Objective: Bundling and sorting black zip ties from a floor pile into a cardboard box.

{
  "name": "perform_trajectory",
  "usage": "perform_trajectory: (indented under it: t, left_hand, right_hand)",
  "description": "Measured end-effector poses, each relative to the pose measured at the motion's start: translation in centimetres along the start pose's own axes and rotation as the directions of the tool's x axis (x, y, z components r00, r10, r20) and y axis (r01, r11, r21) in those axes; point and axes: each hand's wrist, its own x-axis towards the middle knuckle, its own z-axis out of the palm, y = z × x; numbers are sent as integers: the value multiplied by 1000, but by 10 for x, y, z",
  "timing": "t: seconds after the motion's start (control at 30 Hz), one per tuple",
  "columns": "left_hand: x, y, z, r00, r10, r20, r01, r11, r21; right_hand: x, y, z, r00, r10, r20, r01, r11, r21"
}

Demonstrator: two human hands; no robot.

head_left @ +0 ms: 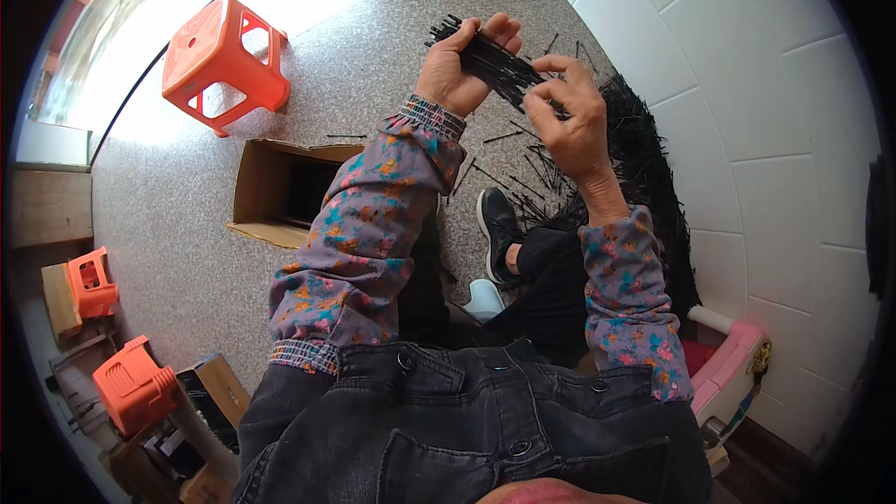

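Together, both hands [509, 75] on black sticks [495, 63]

Black sticks [495, 65], orange stool [224, 61], brown cardboard box [257, 201], purple floral sleeves [364, 233].

Single head-worn fisheye view, looking steeply down from above, close over the person's lap and speckled stone floor [187, 215], edges bowed.

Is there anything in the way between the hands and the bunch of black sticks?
No, nothing is in the way. The left hand already grips the bundle of thin black sticks, and the right hand pinches its other end. The big pile of black sticks lies on the floor beneath them.
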Motion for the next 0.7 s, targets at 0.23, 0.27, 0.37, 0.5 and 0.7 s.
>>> perform_trajectory:
  t: [0.23, 0.27, 0.37, 0.5, 0.7]
  left_hand:
    - [-1, 2, 1, 1000, 28, 1, -28, 999, 31]
    - [-1, 1, 1, 1000, 28, 1, -28, 999, 30]
    - [-2, 0, 0, 1000, 2, 13, -2, 999, 39]
    - [-1, -2, -1, 999, -25, 31, 24, 999, 33]
    - [-2, -2, 1, 998, -38, 56, 35, 998, 58]
  right_hand:
    - [-1, -13, 5, 998, -56, 4, 56, 998, 42]
    - [-1, -13, 5, 999, -43, 4, 43, 998, 55]
    - [0, -11, 4, 999, -45, -19, 45, 999, 0]
    - [1, -13, 5, 999, 7, -52, -7, 1000, -9]
    - [-2, -9, 6, 999, -42, -20, 41, 998, -43]
